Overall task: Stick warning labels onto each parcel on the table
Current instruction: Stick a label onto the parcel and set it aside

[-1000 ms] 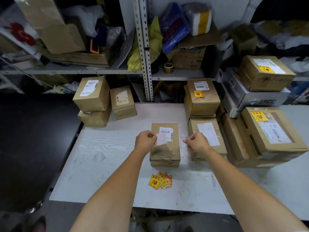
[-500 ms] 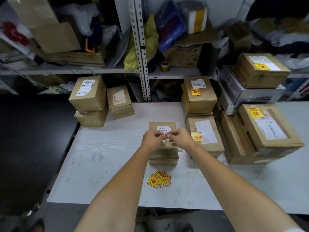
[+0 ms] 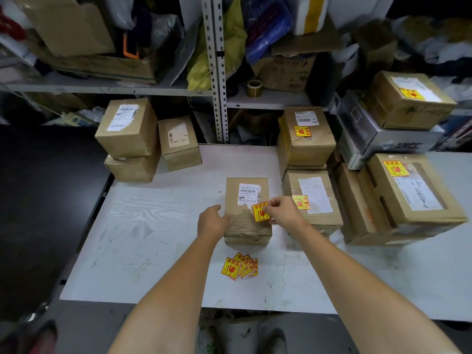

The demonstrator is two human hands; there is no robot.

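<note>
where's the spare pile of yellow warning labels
Head view, centre: the fanned yellow-and-red label pile lies on the white table, just nearer than the brown cardboard parcel.

Warning label point(image 3: 261, 212) in my right fingers point(image 3: 273, 201): bright yellow, red print, red symbol. The parcel point(image 3: 245, 226) is plain brown cardboard, with ribbed paler stripes where the skin is torn. Its shipping label point(image 3: 249, 194) is white with a black barcode. The loose labels point(image 3: 240, 268) nearest me are the same yellow and red. Table point(image 3: 153, 226) is white, with faint grey wood grain and dark scuffs. The neighbouring parcel point(image 3: 329, 218) on my right is brown too, with a white sheet and a yellow-and-red sticker. Silver-grey box point(image 3: 378, 139), black lettering. Up on the shelf, a yellow bag point(image 3: 229, 42) and a blue bag point(image 3: 270, 24).
</note>
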